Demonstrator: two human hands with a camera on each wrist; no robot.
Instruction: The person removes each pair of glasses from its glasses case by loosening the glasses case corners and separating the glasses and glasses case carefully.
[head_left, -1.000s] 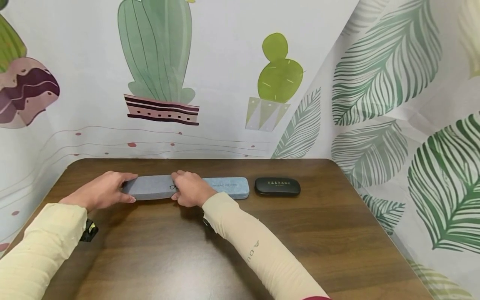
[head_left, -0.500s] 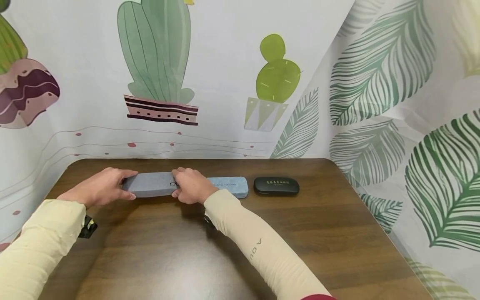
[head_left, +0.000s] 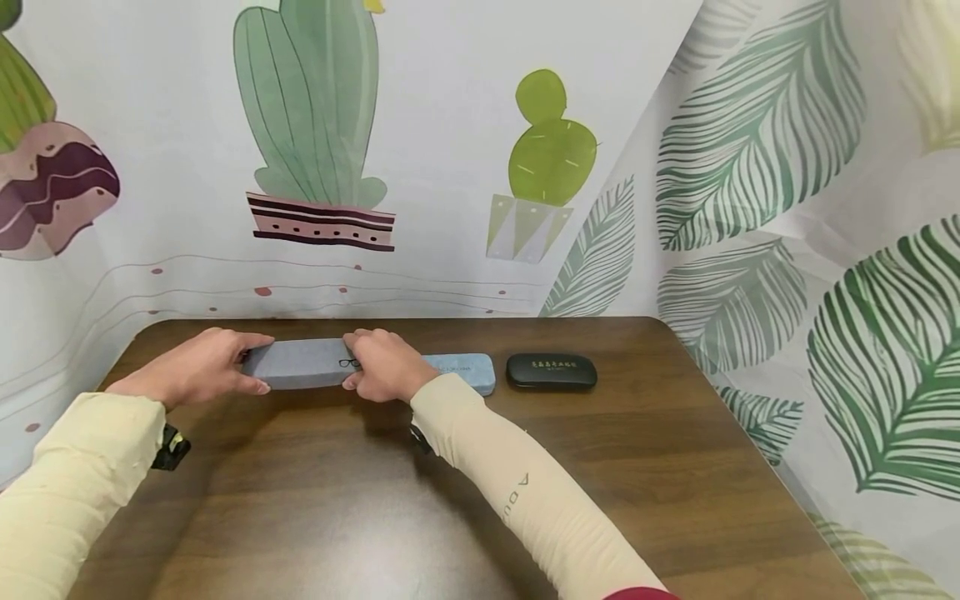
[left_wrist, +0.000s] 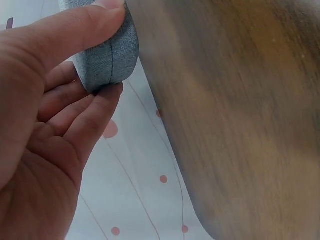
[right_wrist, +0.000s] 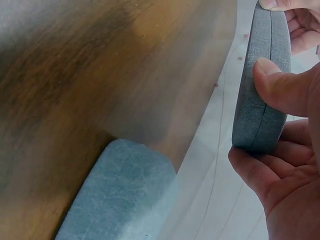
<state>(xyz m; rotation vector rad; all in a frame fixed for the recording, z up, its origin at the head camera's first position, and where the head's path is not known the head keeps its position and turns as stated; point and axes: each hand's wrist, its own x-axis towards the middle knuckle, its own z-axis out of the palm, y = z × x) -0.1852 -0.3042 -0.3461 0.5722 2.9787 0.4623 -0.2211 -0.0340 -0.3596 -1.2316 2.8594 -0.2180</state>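
A long grey-blue glasses case [head_left: 300, 364] with a small glasses print is held level between both hands near the table's back edge. At its left end the left hand [head_left: 201, 367] pinches it, thumb on the near side and fingers on the far side, as the left wrist view shows on the case's end [left_wrist: 112, 60]. The right hand [head_left: 390, 367] grips the other end. In the right wrist view, the held case [right_wrist: 260, 107] is raised off the table. A light-blue glasses case [head_left: 472, 372] lies on the table, partly hidden behind the right hand.
Right of the light-blue case lies a black glasses case [head_left: 551, 372] with gold lettering. The brown wooden table [head_left: 637, 467] ends at a hanging cloth [head_left: 442, 167] printed with cacti and leaves.
Both hands have raised the grey-blue glasses case slightly, with a small shift toward the back edge. The light-blue and black cases have stayed in place.
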